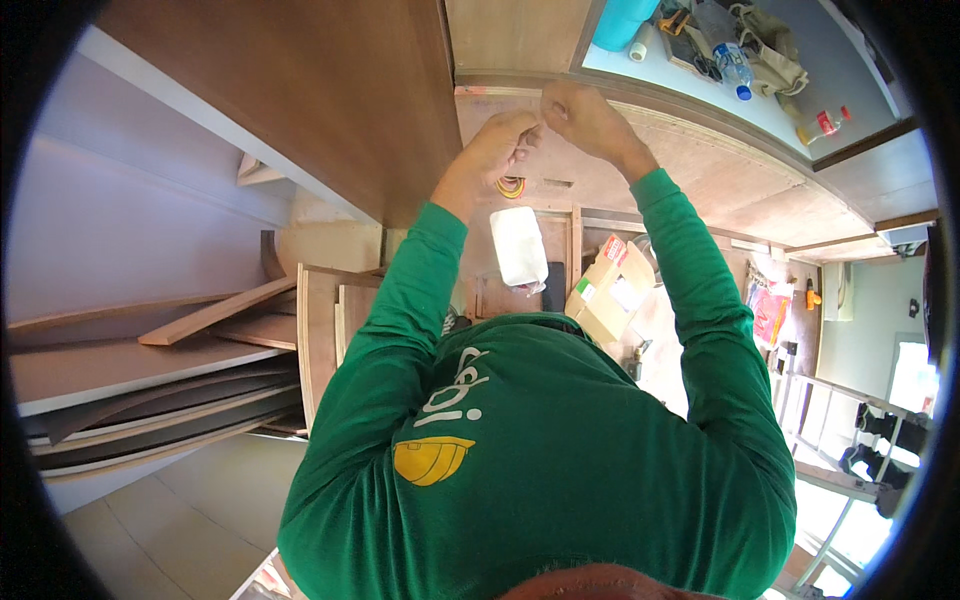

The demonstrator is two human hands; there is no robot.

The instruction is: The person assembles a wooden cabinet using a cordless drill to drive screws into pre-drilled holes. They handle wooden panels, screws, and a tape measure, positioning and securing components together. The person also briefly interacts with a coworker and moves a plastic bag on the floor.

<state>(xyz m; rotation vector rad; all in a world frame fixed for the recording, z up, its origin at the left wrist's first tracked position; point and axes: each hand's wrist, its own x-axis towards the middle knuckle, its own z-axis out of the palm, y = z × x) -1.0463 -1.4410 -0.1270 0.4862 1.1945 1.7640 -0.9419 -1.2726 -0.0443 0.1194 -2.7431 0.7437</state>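
Both my arms, in green sleeves, reach up to the wooden panel (690, 160) in front of me. My left hand (503, 145) has its fingers curled in, thumb side toward the other hand. Close beside it on the right, my right hand (585, 118) is closed with the fingertips turned down, near the panel's upper edge strip (500, 91). Whatever the fingers of either hand pinch is too small or hidden to make out. Just below the left hand, a coil of yellow and red wire (511, 187) shows at an opening in the panel.
A shelf at the upper right holds a water bottle (733, 70), a cloth bag (775, 65) and a red-labelled bottle (825, 124). A brown door panel (330, 90) stands left of my hands. Below are a white container (518, 246), an opened cardboard box (612, 290) and stacked boards (170, 400).
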